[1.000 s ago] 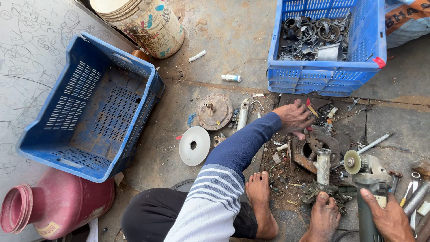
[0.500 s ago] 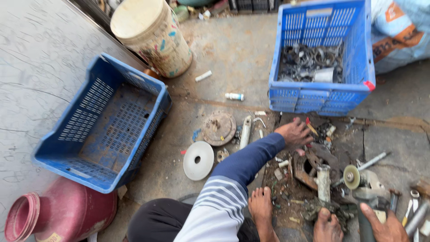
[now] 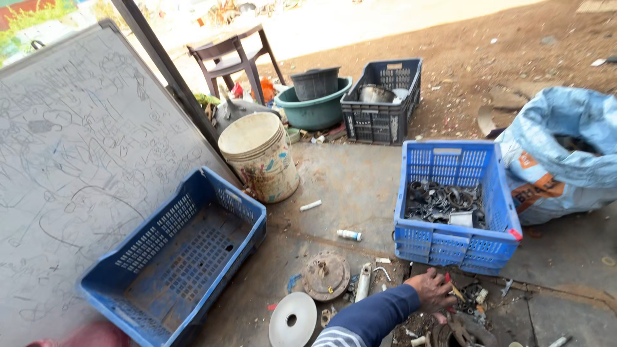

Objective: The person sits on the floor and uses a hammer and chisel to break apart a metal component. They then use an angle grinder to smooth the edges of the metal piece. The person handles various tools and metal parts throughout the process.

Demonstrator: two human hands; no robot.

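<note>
Fingers of the left hand (image 3: 432,290) curl down onto small metal scraps (image 3: 472,297) on the ground; whether they pinch one I cannot tell, and the right hand is not seen. Just above, the blue crate (image 3: 450,247) holds some dark metal rings (image 3: 443,202), but many bits lie loose, so much sorting looks left.
</note>
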